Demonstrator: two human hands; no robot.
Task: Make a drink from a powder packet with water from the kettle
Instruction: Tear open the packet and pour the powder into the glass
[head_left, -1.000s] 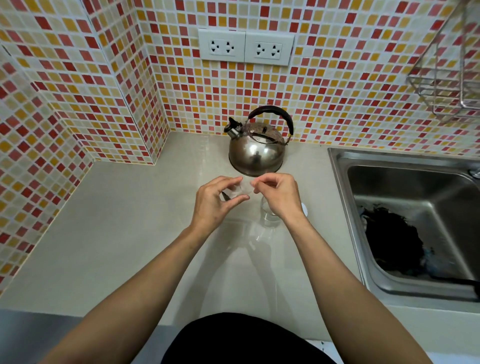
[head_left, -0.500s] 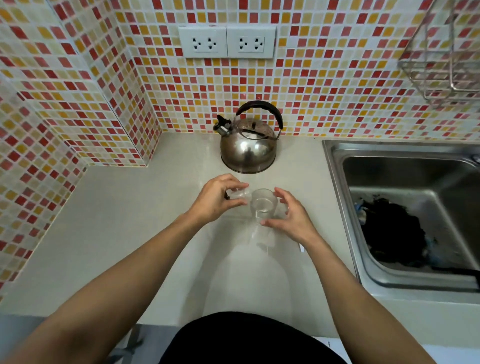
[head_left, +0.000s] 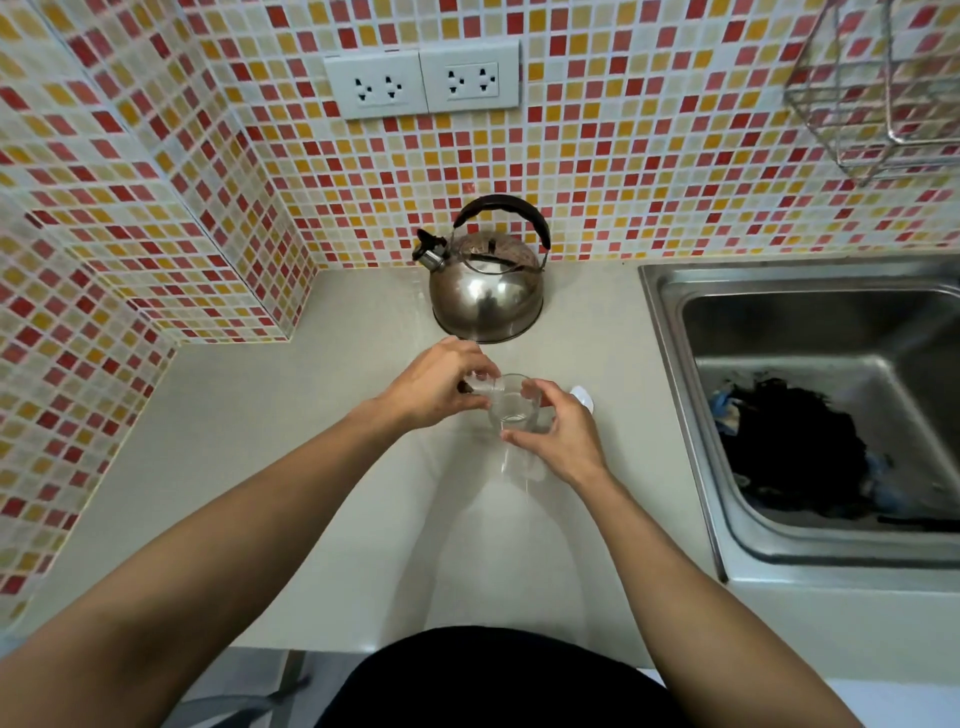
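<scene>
While two hands (head_left: 436, 387) (head_left: 558, 434) meet, one glass (head_left: 511, 408), one kettle (head_left: 485, 283), one sink (head_left: 670, 322).

kettle (head_left: 487, 291) behind glass (head_left: 511, 405) on counter (head_left: 291, 467) | sink (head_left: 675, 332) right | sockets (head_left: 422, 83) above kettle

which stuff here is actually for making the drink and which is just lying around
For the job:
- kettle
- clear glass
- packet in left hand
- right hand steadying the glass

Lying about:
- dark cloth in sink
- wire rack
- wall sockets
</scene>
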